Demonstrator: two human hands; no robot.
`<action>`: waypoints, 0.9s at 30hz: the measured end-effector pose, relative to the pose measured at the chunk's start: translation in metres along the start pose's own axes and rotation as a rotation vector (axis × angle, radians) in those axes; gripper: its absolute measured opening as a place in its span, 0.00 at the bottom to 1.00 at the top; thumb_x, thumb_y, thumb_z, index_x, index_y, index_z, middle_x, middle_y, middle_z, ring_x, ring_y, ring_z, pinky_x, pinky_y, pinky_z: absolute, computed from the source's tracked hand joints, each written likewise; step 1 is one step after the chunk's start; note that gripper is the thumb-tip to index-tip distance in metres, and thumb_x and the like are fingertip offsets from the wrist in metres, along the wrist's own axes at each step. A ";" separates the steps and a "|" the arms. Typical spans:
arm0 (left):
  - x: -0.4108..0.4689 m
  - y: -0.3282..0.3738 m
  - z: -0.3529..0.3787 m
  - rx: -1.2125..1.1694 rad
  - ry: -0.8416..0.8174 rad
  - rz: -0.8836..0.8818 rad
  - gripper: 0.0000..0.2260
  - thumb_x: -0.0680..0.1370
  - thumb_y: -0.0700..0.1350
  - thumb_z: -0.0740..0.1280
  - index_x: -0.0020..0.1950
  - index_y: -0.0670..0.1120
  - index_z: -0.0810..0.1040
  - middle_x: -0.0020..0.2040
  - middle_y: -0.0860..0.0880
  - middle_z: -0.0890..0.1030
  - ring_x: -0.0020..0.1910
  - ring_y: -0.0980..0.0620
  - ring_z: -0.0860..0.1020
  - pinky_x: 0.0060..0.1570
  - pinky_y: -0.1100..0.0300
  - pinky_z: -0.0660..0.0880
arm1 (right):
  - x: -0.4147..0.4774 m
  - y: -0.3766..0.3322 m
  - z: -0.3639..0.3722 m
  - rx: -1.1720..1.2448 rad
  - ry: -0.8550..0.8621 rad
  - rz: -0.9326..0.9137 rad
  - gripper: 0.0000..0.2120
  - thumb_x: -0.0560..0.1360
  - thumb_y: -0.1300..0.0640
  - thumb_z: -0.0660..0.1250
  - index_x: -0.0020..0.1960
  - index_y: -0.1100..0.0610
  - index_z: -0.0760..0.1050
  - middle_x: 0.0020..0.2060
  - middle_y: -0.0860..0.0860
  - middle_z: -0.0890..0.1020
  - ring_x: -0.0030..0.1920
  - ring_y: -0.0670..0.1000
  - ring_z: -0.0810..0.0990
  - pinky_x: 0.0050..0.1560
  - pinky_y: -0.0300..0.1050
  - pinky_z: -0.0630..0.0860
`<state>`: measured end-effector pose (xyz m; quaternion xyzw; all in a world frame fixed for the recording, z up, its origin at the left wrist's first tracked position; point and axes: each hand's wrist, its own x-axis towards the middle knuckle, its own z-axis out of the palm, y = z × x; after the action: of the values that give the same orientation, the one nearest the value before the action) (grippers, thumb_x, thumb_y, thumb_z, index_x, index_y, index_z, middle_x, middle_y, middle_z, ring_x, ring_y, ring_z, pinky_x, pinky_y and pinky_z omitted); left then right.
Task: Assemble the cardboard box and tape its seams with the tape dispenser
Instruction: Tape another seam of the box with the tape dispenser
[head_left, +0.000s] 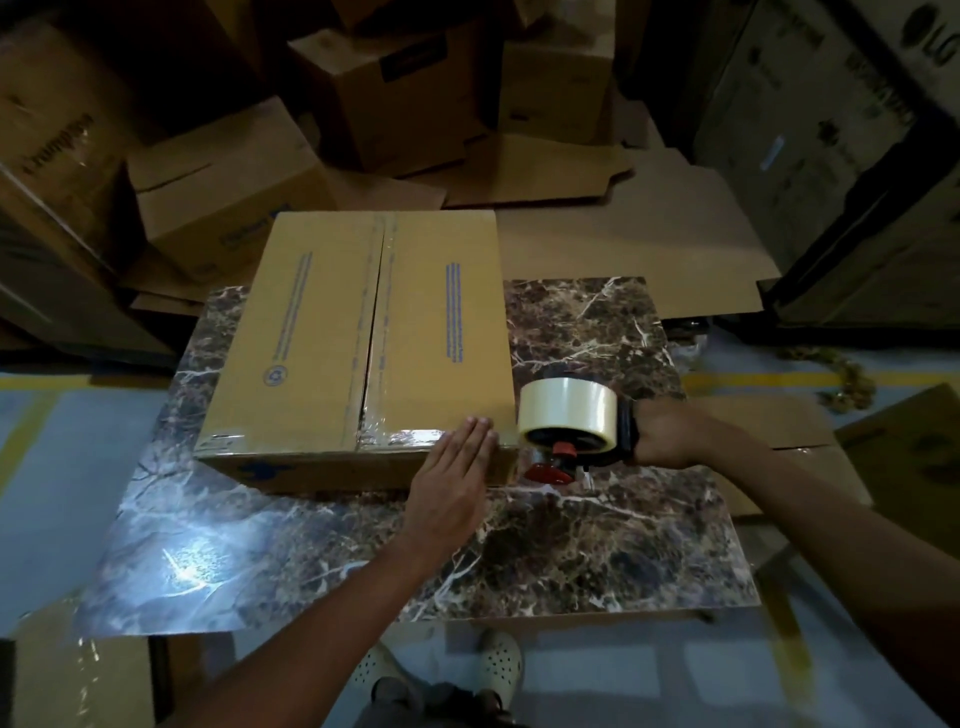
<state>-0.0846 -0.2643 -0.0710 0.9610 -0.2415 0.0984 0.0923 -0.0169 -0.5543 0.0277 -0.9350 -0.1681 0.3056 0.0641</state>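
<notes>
Now, tape dispenser (569, 434) in right grip (662, 436), beside box (363, 338) corner

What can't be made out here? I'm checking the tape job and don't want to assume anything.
Head view only:
- Cardboard box underside and far side: hidden by the box itself.
- Tape dispenser handle: covered by the right hand.
- Near edge under the left hand: covered.
- Blue print on the flaps: too small to read.
</notes>
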 end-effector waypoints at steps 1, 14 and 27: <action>0.000 -0.001 0.001 -0.013 0.011 0.003 0.25 0.76 0.41 0.58 0.74 0.38 0.66 0.74 0.41 0.67 0.75 0.44 0.62 0.73 0.48 0.60 | 0.005 -0.005 0.004 0.019 -0.009 -0.016 0.18 0.76 0.46 0.69 0.63 0.49 0.78 0.50 0.54 0.81 0.50 0.53 0.78 0.47 0.45 0.71; -0.001 -0.003 -0.005 -0.029 -0.039 0.011 0.26 0.76 0.40 0.57 0.75 0.39 0.64 0.76 0.42 0.65 0.76 0.46 0.60 0.75 0.49 0.59 | 0.006 -0.017 0.000 -0.008 -0.027 0.112 0.08 0.76 0.53 0.68 0.55 0.51 0.75 0.42 0.47 0.74 0.48 0.56 0.77 0.42 0.42 0.63; -0.002 0.001 -0.009 -0.085 -0.033 -0.006 0.28 0.73 0.39 0.64 0.74 0.38 0.66 0.74 0.41 0.67 0.75 0.45 0.62 0.74 0.47 0.61 | -0.001 -0.035 0.006 0.081 0.017 0.182 0.07 0.75 0.55 0.67 0.39 0.51 0.73 0.33 0.51 0.73 0.32 0.51 0.72 0.35 0.45 0.68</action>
<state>-0.0887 -0.2620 -0.0624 0.9584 -0.2439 0.0720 0.1296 -0.0310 -0.5215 0.0309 -0.9456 -0.0696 0.3087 0.0752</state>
